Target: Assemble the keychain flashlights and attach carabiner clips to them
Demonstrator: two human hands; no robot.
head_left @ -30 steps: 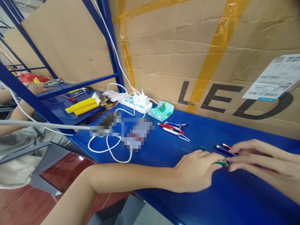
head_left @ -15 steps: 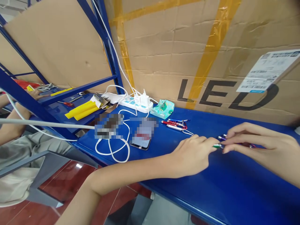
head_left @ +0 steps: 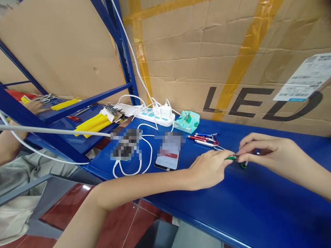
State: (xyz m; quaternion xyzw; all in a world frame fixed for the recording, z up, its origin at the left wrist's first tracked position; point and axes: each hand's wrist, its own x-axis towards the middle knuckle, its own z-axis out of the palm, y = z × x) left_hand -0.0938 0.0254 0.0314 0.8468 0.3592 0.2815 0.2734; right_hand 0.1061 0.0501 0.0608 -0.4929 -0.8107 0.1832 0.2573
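My left hand (head_left: 209,169) is closed around a slim green pen-shaped metal tube (head_left: 231,157), most of which its fingers hide. Thumb and fingertips of my right hand (head_left: 266,151) pinch at the tube's silvery end, close to the left fingers. A green loop (head_left: 243,165) hangs just below the right fingertips. Behind the right fingers a small shiny piece (head_left: 257,152) partly shows on the table. To the left of my hands lie similar slim tubes with cords or rings: a blue one (head_left: 203,134), a red one (head_left: 196,138) and a silver one (head_left: 204,143).
A phone (head_left: 168,160) lies on the blue table (head_left: 258,210), beside white cables and a blurred-out object (head_left: 126,144). Behind stand a power strip (head_left: 160,119), a teal packet (head_left: 187,121) and a large cardboard box (head_left: 176,51). Another person's hand (head_left: 33,106) is at far left, near yellow tubes (head_left: 94,124).
The view has shifted, so the scene sits further right. Both hands have moved slightly left over the table, and the green loop now shows below my right fingertips.
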